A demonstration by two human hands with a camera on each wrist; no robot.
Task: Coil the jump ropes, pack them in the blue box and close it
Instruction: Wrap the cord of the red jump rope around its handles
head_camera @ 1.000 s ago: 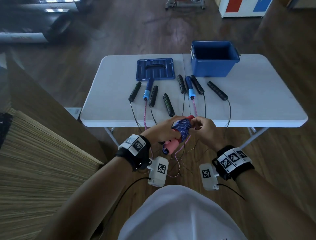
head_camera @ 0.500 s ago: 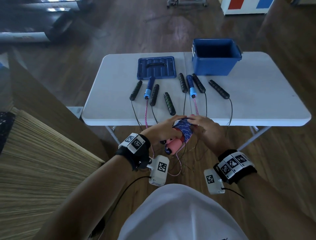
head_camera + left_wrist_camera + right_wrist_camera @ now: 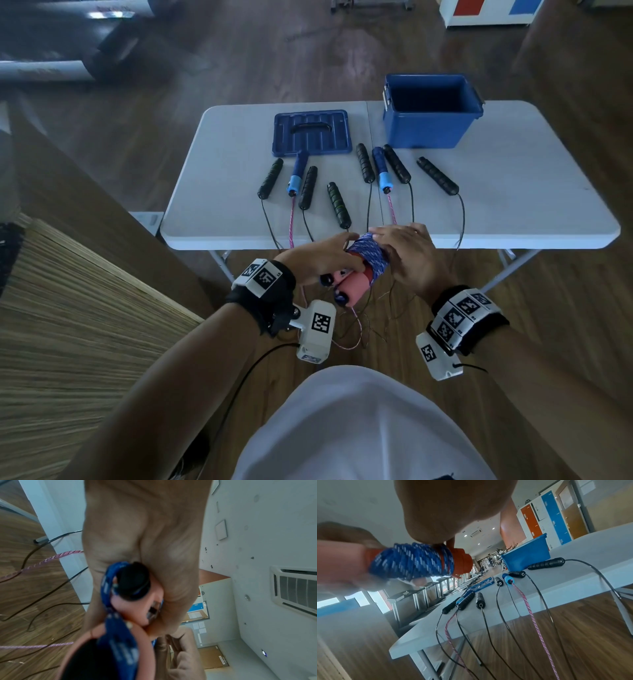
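Head cam: left hand (image 3: 318, 257) grips the pink handles (image 3: 352, 291), right hand (image 3: 407, 253) lies curved over the blue rope coil (image 3: 371, 257), just off the table's (image 3: 222, 212) near edge. Blue box (image 3: 431, 126) sits open at the far edge.

Left wrist: fingers wrapped round the handles.

Right wrist: fingertips (image 3: 452, 543) touch the coil.

A gym: rows of treadmills (image 3: 419, 595), exercise machines (image 3: 489, 559), coloured lockers (image 3: 544, 515), wooden floor (image 3: 239, 68).
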